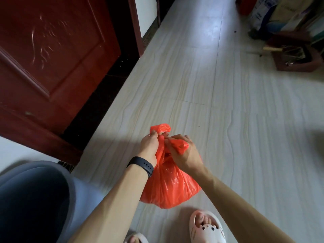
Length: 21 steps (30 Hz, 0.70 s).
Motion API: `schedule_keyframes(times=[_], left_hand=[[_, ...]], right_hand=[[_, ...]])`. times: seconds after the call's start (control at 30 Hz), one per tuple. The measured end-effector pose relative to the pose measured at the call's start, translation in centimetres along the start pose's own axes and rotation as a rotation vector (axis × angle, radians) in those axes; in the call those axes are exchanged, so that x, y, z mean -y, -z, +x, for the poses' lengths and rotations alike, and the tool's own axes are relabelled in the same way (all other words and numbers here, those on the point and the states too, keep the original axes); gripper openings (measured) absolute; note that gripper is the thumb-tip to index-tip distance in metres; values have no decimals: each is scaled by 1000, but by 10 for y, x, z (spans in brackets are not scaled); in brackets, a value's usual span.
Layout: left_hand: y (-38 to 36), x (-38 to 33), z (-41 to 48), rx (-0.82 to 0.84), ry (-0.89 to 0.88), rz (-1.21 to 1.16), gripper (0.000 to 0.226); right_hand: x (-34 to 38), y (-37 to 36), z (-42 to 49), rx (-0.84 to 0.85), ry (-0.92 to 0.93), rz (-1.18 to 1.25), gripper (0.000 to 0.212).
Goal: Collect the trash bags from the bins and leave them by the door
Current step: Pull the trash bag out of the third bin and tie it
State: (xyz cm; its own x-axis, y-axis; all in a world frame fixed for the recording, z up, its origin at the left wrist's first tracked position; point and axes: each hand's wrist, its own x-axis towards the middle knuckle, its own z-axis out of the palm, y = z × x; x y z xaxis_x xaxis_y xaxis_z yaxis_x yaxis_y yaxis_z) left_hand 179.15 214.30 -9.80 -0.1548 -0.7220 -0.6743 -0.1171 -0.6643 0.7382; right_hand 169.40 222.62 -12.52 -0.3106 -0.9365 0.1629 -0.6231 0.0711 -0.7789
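Slippers (206,227) in pale pink meet the bottom edge on a light tiled floor (245,120), with a bent knee (31,199) in grey-blue cloth at lower left. Just beyond the toes, an orange-red trash bag (168,188) rests bulging on the floor, its neck gathered upward. The left hand (149,144), a black wristband (142,165) on its wrist, clenches one twisted flap of the bag's top. The right hand (183,155) pinches the other flap beside it, fingers curled into the plastic. A dark red panelled door (43,55) stands at left, near the bag. At far right sit a brown container (296,58) and stacked packaging (263,13), its print too blurred to read.
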Motion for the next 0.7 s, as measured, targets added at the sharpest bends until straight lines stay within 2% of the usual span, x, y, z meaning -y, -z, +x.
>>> schedule_keyframes(times=[0.1,0.13,0.2,0.3,0.4,0.57,0.63,0.7], left_hand=[[8,-2,-9,56,73,-281,32],[11,0,-15,71,73,-292,30],[14,5,-23,65,32,-211,35],[19,15,-33,-5,-91,-49,46],[26,24,-40,-38,-133,-2,45],[35,30,-39,-86,-204,-32,38],[47,30,-34,-145,-159,-30,35],[60,42,-29,-197,-50,12,31]], right_hand=[[-5,20,-15,-79,55,-116,15],[-5,30,-24,-112,25,-158,14],[-5,42,-41,-64,-155,-200,30],[-2,59,-66,26,-372,-117,49],[11,80,-84,64,-409,37,50],[25,96,-91,221,-405,123,49],[6,103,-88,236,-456,145,49],[-25,102,-95,273,-599,238,45]])
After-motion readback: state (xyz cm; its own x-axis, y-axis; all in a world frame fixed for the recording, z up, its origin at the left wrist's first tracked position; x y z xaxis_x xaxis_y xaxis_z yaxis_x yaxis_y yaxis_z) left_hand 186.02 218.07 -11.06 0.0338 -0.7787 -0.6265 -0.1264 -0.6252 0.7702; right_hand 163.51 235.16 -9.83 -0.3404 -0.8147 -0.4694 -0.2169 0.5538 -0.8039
